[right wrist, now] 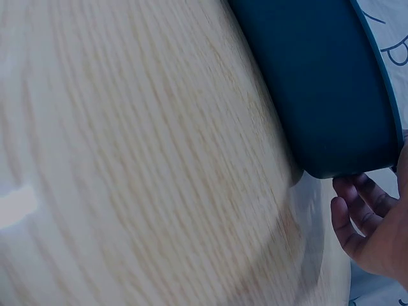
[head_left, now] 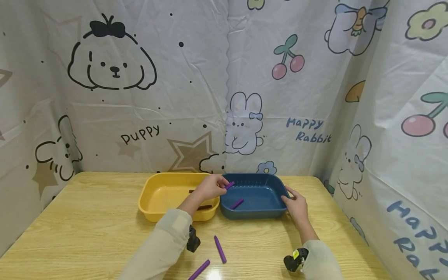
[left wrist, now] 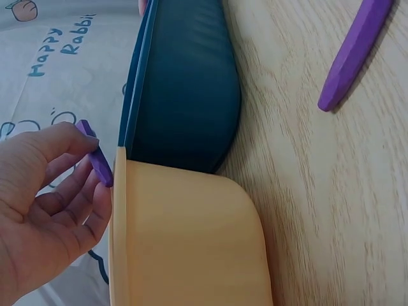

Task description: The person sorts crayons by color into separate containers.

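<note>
My left hand (head_left: 211, 186) pinches a purple crayon (head_left: 230, 185) between thumb and fingers, above where the two basins meet. In the left wrist view this crayon (left wrist: 97, 155) overlaps the yellow rim. The blue basin (head_left: 264, 194) holds another purple crayon (head_left: 237, 203) on its left side. At its right end, my right hand (head_left: 296, 204) grips the rim, with the thumb at the top and fingers along the outer wall (right wrist: 338, 127). The yellow basin (head_left: 159, 196) holds brown crayons (head_left: 205, 207), partly hidden by my left hand and forearm.
Two more purple crayons lie on the wooden table (head_left: 87, 233) in front of the basins, one upright in view (head_left: 220, 249) and one slanting (head_left: 199, 270) at the near edge. A printed cloth (head_left: 196, 89) hangs behind and along both sides.
</note>
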### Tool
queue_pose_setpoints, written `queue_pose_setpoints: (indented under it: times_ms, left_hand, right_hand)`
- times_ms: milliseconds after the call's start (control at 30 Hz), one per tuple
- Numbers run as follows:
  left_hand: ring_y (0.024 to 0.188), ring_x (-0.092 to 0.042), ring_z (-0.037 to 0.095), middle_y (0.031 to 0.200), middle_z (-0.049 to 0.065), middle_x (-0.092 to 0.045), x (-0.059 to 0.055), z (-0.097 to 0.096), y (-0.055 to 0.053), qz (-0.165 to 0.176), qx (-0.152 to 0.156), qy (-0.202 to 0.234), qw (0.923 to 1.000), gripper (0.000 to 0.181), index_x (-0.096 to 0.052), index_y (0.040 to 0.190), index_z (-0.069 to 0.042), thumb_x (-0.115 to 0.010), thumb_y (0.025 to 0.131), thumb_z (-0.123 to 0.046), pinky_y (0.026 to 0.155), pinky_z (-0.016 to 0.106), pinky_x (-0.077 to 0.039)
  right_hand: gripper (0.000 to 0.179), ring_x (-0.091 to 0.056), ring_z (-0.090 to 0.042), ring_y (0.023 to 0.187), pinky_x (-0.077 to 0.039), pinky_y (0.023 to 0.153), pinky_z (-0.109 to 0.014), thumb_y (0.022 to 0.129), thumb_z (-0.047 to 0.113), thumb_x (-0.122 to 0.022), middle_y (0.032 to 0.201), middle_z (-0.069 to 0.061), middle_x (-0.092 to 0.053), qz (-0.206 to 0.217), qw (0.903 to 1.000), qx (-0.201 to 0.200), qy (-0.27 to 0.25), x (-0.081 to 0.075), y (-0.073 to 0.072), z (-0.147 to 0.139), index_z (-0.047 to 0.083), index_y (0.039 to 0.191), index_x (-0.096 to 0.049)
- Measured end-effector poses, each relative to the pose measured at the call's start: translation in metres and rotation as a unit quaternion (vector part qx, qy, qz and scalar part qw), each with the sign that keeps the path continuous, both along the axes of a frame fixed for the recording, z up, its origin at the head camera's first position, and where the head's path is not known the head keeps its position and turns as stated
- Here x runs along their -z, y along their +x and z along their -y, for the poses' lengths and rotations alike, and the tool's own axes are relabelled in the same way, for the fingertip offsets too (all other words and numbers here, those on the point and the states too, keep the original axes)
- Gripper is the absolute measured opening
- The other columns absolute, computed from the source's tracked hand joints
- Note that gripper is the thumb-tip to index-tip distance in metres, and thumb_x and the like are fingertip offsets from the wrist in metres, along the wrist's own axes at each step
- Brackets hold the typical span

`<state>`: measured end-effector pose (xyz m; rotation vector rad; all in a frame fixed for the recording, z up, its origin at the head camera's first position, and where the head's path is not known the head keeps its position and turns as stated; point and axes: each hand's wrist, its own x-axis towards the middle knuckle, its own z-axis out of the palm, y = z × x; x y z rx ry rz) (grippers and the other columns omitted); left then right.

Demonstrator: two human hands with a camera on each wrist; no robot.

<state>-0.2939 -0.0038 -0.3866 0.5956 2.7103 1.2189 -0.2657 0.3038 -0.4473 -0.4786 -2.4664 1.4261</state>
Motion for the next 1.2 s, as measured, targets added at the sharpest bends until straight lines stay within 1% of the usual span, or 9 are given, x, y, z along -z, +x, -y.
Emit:
queue_pose_setpoints:
  times_ms: [167, 300, 433, 600, 767, 933, 1100, 1200]
  left_hand:
    - [0.075, -0.054, 0.017, 0.087, 0.008, -0.063, 0.0, -0.004, 0.0, 0.0, 0.005, 0.008, 1.0, 0.02, -0.069, 0.102, -0.005, -0.066, 0.083, -0.007, 0.069, 0.026, -0.051]
    - [0.078, -0.055, 0.017, 0.089, 0.007, -0.063, 0.0, -0.008, -0.001, 0.003, 0.005, 0.007, 1.0, 0.02, -0.069, 0.103, -0.006, -0.066, 0.084, -0.008, 0.073, 0.028, -0.052]
    - [0.08, -0.055, 0.018, 0.091, 0.007, -0.063, 0.0, -0.011, -0.002, 0.009, 0.001, 0.006, 0.9999, 0.02, -0.069, 0.104, -0.006, -0.066, 0.084, -0.008, 0.074, 0.029, -0.052]
    - [0.082, -0.057, 0.018, 0.093, 0.008, -0.064, 0.002, -0.013, -0.004, -0.004, 0.0, 0.01, 0.9999, 0.022, -0.067, 0.107, -0.005, -0.065, 0.085, -0.009, 0.074, 0.03, -0.051]
    - [0.084, -0.058, 0.018, 0.094, 0.007, -0.064, 0.004, -0.015, -0.006, -0.009, -0.008, 0.022, 0.9997, 0.023, -0.066, 0.108, -0.007, -0.065, 0.086, -0.011, 0.076, 0.03, -0.051]
    - [0.086, -0.059, 0.019, 0.095, 0.008, -0.065, 0.003, -0.012, -0.003, -0.011, -0.003, 0.032, 0.9994, 0.022, -0.066, 0.107, -0.006, -0.065, 0.085, -0.011, 0.078, 0.032, -0.052]
    - [0.088, -0.059, 0.019, 0.096, 0.008, -0.064, 0.003, -0.007, 0.002, -0.005, -0.001, 0.04, 0.9992, 0.022, -0.065, 0.107, -0.006, -0.065, 0.086, -0.011, 0.081, 0.033, -0.052]
    - [0.087, -0.058, 0.019, 0.095, 0.008, -0.064, 0.003, -0.004, 0.003, -0.003, -0.003, 0.037, 0.9993, 0.022, -0.065, 0.107, -0.006, -0.065, 0.086, -0.012, 0.082, 0.034, -0.051]
  right_hand:
    - [0.045, -0.052, -0.008, 0.057, -0.044, 0.054, -0.022, 0.087, 0.017, -0.062, 0.088, -0.01, -0.06, 0.008, 1.0, 0.002, -0.004, -0.001, 0.0, 0.0, 0.013, 0.132, -0.055]
    - [0.046, -0.052, -0.008, 0.059, -0.046, 0.054, -0.023, 0.088, 0.017, -0.061, 0.092, -0.011, -0.059, 0.012, 0.9999, 0.003, -0.004, -0.001, -0.001, -0.001, 0.014, 0.133, -0.054]
    - [0.046, -0.053, -0.008, 0.058, -0.047, 0.054, -0.024, 0.087, 0.017, -0.061, 0.092, -0.013, -0.06, 0.002, 1.0, 0.001, -0.009, -0.001, 0.0, -0.001, 0.012, 0.132, -0.054]
    - [0.044, -0.053, -0.008, 0.055, -0.045, 0.051, -0.024, 0.086, 0.015, -0.062, 0.085, -0.011, -0.06, -0.012, 0.9997, -0.004, -0.021, -0.002, 0.003, 0.002, 0.01, 0.13, -0.056]
    - [0.044, -0.052, -0.008, 0.056, -0.045, 0.053, -0.022, 0.087, 0.016, -0.061, 0.091, -0.012, -0.06, 0.004, 0.9999, 0.001, -0.016, -0.003, 0.002, 0.002, 0.013, 0.131, -0.055]
    - [0.045, -0.052, -0.008, 0.061, -0.044, 0.055, -0.021, 0.088, 0.017, -0.061, 0.094, -0.013, -0.06, 0.013, 0.9999, 0.003, -0.003, -0.003, 0.0, 0.001, 0.013, 0.132, -0.054]
    - [0.045, -0.053, -0.009, 0.059, -0.045, 0.054, -0.021, 0.088, 0.017, -0.061, 0.095, -0.015, -0.06, 0.012, 0.9999, -0.004, -0.009, -0.003, 0.001, 0.001, 0.012, 0.133, -0.054]
    - [0.045, -0.053, -0.01, 0.061, -0.044, 0.054, -0.021, 0.088, 0.016, -0.061, 0.096, -0.016, -0.06, 0.011, 0.9999, -0.004, -0.007, -0.002, 0.001, 0.0, 0.012, 0.132, -0.054]
